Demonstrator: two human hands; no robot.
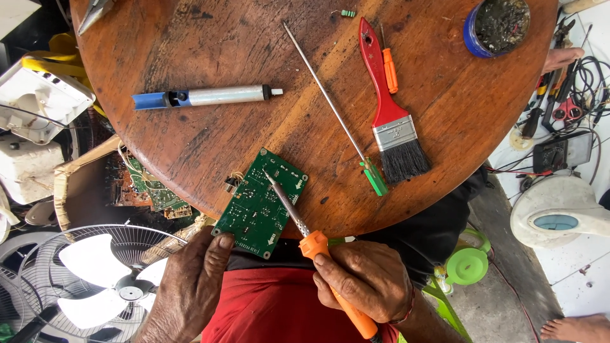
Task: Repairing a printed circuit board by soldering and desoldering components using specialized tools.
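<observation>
The green board (pixel 260 203) overhangs the near edge of the round table (pixel 190 38). The left hand (pixel 190 286) pinches its near corner; the right hand (pixel 368 279) is closed round an orange soldering iron (pixel 311 244), tip on the board. Soldering looks underway; how much remains, I cannot tell. Beyond the board lie a desoldering pump (pixel 210 96), brush (pixel 389 108) and long screwdriver (pixel 330 105), none obstructing.

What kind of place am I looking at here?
Most likely a small electronics repair workshop. The right hand holds an orange soldering iron to a green circuit board, steadied by the left hand. A desoldering pump lies on the round wooden table, with fan parts below.
</observation>
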